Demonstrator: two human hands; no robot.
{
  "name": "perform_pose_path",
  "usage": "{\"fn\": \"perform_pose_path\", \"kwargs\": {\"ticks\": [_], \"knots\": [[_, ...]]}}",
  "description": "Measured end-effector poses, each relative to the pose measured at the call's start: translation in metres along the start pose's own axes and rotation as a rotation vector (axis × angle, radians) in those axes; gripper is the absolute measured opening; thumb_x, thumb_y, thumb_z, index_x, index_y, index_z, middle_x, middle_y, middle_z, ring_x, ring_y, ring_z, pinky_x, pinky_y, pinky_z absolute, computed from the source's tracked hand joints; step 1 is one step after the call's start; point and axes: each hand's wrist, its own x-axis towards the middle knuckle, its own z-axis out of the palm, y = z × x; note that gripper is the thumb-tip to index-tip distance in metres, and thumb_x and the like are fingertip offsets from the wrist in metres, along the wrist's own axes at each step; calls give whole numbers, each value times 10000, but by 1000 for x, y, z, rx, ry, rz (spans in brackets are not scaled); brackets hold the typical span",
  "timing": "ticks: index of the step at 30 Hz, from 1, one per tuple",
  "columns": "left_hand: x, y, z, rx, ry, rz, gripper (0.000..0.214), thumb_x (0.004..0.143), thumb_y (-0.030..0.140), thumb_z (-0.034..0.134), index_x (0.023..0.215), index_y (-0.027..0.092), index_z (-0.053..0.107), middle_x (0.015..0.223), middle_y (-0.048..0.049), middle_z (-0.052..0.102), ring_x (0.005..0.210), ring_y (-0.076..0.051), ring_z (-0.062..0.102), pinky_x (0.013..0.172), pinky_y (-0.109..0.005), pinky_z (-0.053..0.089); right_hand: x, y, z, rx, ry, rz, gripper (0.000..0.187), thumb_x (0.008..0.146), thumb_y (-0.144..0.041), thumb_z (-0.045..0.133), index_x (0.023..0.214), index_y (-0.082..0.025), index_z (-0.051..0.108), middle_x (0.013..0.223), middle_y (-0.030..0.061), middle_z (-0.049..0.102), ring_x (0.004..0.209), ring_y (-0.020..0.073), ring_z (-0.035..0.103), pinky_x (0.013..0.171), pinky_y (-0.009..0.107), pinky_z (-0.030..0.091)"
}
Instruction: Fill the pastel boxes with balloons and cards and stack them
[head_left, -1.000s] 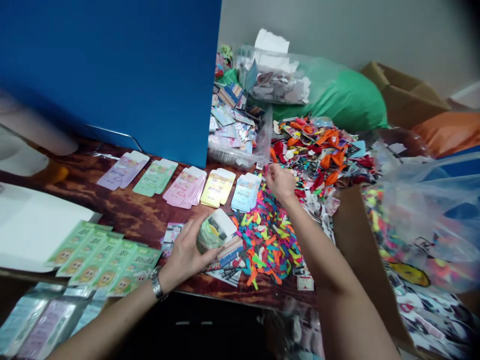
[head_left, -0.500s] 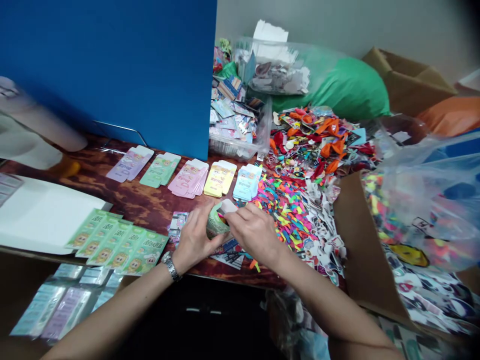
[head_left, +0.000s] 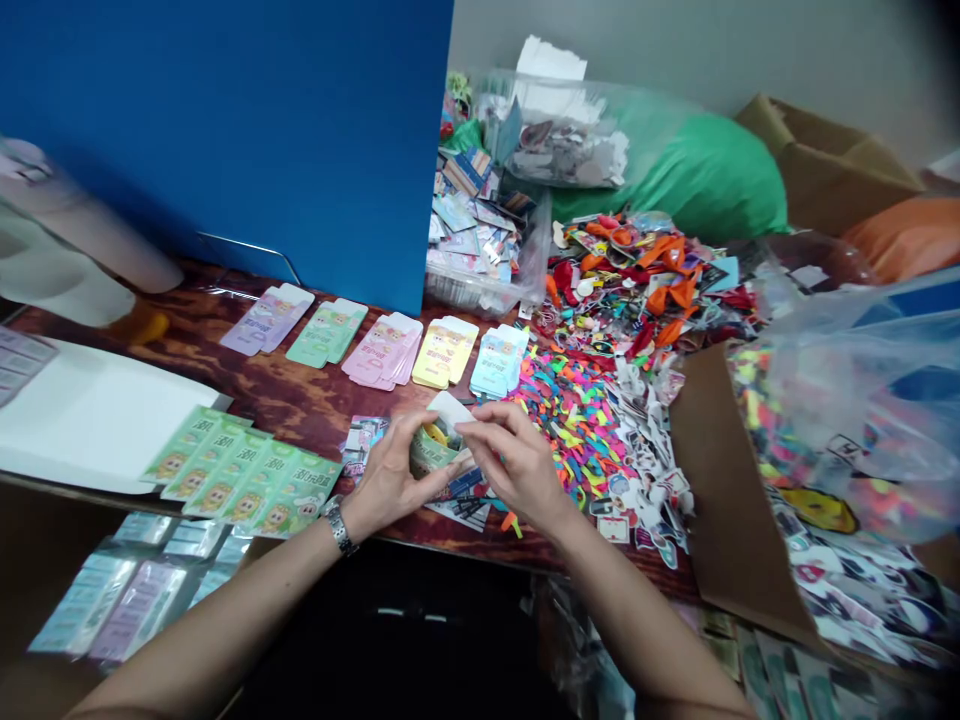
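The box (head_left: 430, 459) looks like smooth card (the watch (head_left: 340, 527), shiny metal).

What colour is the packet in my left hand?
The packet in your left hand is green outside, clearest in the head view.

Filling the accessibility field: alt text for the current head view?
A person's left hand holds an open green packet, the right hand at its white flap. Beyond them, five stacks of pastel cartons line a table; a heap of small multicoloured pieces lies to the right.

The held packet (head_left: 429, 457) looks pale green, its flap (head_left: 448, 404) white. That panel (head_left: 225, 140) is plain blue, the table (head_left: 281, 395) streaked dark and reddish brown.
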Motion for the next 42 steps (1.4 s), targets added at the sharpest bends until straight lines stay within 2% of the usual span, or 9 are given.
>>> {"fn": "perform_pose_path", "kwargs": {"ticks": [5,11,18,22,25,29,32,37,42], "knots": [[-1,2,-4,27,15,100,630,829,290,679,1360,244,342,1171,-93,566,1051,-223,590,874,-368,508,-3,-10,13,92,10,201,389,931,-200,569,1313,-267,530,1150,69,656,993,185,650,827,322,565],[-3,4,-8,93,-42,70,836,862,304,630,1525,223,127,1372,-153,495,1206,-271,538,982,-403,474,-1,-18,13,144,52,94,249,920,-137,540,1101,-253,665,1059,53,705,1022,187,658,886,352,552],[-3,7,-8,134,-91,15,902,874,352,613,1550,222,31,1298,-157,527,1135,-279,558,941,-417,497,4,-19,11,318,3,361,169,943,-291,560,1047,-223,675,942,37,720,820,162,692,690,267,583],[-4,7,-8,158,-91,10,912,869,376,616,1551,226,29,1304,-166,512,1134,-284,555,936,-416,499,4,-20,13,-4,91,198,239,960,-221,518,1150,-254,661,1002,52,706,887,180,679,811,313,569],[-3,7,-8,192,-82,-3,903,874,399,605,1552,229,33,1284,-161,517,1112,-284,559,922,-416,504,-2,-16,16,-279,140,14,360,939,-151,530,1270,-256,624,968,82,658,874,187,649,788,310,556],[-3,6,-8,208,-77,12,902,878,392,600,1553,235,22,1265,-152,528,1103,-278,558,930,-418,500,-10,-9,21,-381,136,-146,547,909,-62,526,1403,-297,517,911,64,618,831,172,624,763,291,546],[-4,6,-8,204,-83,26,911,874,381,607,1553,243,16,1320,-160,503,1146,-286,547,947,-427,497,-9,-10,21,-301,141,-130,554,922,-75,523,1417,-322,491,908,56,593,813,163,619,729,279,550],[-5,8,-7,196,-47,17,857,877,365,609,1548,253,89,1322,-151,508,1145,-279,555,945,-414,502,-4,-10,20,-265,181,40,365,947,-180,550,1295,-280,596,905,62,618,786,171,622,717,294,549],[-6,8,-7,217,-54,6,865,877,366,605,1551,247,75,1346,-154,496,1136,-281,557,938,-411,503,-13,1,24,-449,183,-160,380,914,-117,577,1251,-281,640,756,36,627,700,161,601,660,279,505]]}}
